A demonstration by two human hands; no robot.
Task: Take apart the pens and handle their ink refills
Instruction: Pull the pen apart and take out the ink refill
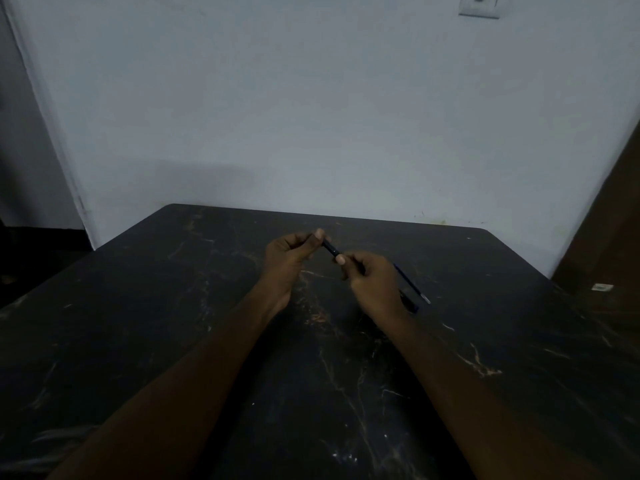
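Dim, flat light is covering the whole view.
The wall is staying the brightest area, fading toward 9 o'clock. The table is reading near black, its pale veins barely catching light. Straight edges are bending toward 3 and 9 o'clock, and fine detail is looking soft and grainy.

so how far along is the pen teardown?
Done: one refill lies loose on the table, right of the hands. In hand: left hand and right hand grip opposite ends of a dark pen. Left: its refill is not out yet.
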